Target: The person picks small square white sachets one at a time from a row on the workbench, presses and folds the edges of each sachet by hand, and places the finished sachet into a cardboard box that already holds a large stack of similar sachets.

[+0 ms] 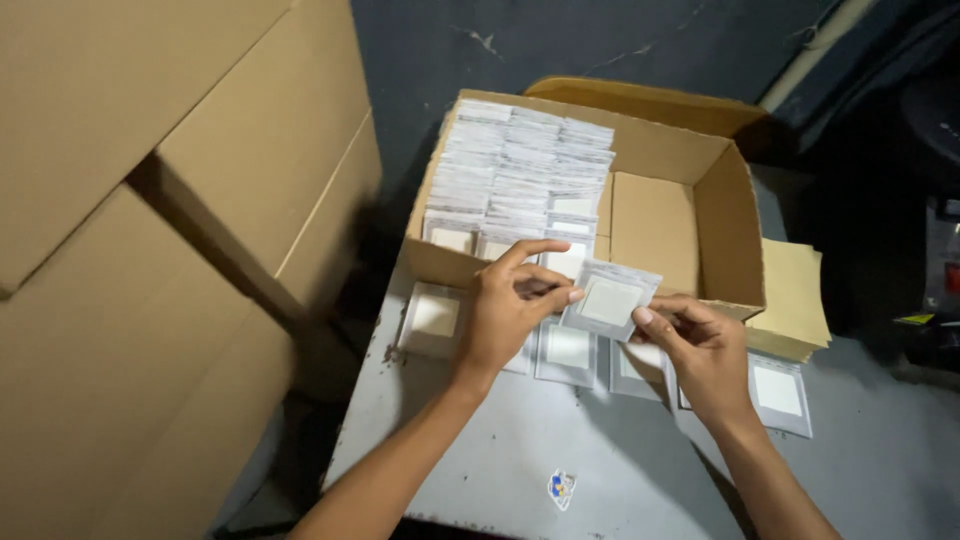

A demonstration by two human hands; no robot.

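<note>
Grey table [480,470], open carton [655,215] far. Left hand [505,310] and right hand [700,350] pinch one flat sachet [612,298] by opposite edges; looks light, floppy, slippery film, so edges are the grip.

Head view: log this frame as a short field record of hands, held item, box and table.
left hand: fingers pinch the left edge of a clear pouch
right hand: fingers pinch its right edge
clear pouch: flat, white square inside, held above the table
cardboard box: open, rows of like pouches fill its left part
table: grey, with loose pouches lying flat in a row
</note>
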